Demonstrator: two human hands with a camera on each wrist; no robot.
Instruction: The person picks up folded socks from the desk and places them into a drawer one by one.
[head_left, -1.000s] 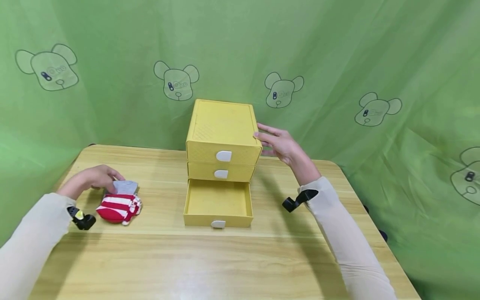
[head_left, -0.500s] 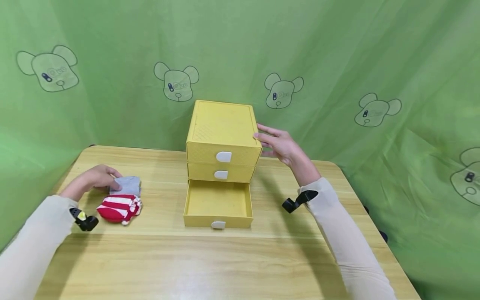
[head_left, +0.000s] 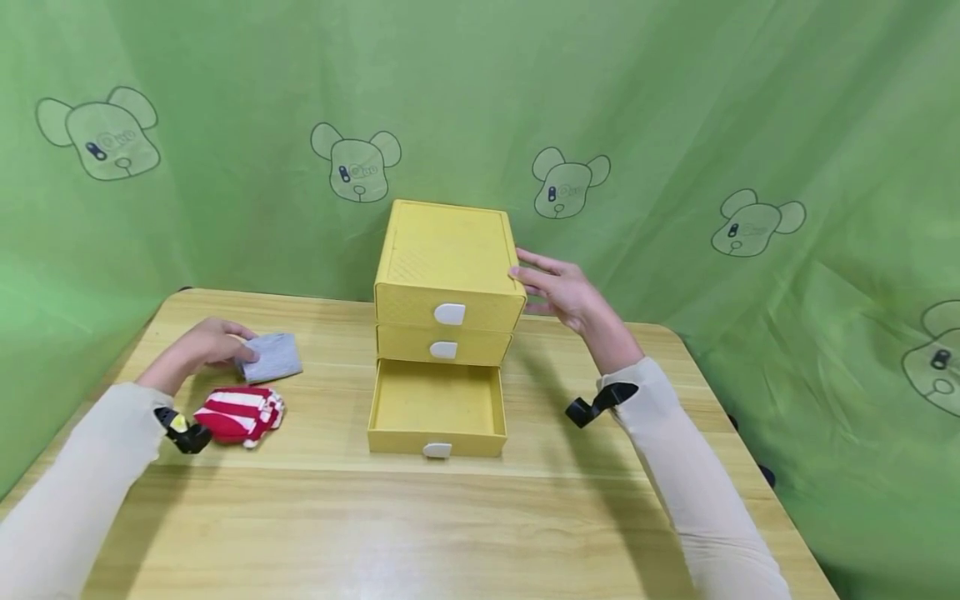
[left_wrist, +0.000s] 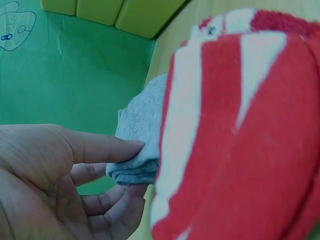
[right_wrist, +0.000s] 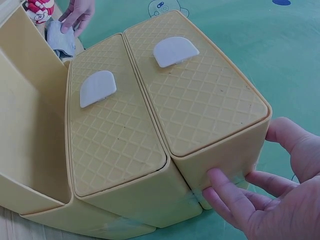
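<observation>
Pinching folded grey fabric square [head_left: 277,358] by left end in left hand [head_left: 212,342], left of open yellow plastic drawer [head_left: 401,442] (with right hand [head_left: 564,291] spread against boxy yellow cabinet [head_left: 453,242]).

The wooden table [head_left: 360,525] carries a yellow drawer unit [head_left: 453,246] and a red-and-white striped bundle [head_left: 234,414].

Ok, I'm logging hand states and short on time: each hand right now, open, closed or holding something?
Left hand: closed, pinching the folded grey cloth.
Right hand: open, touching the side of the yellow three-drawer unit.
</observation>
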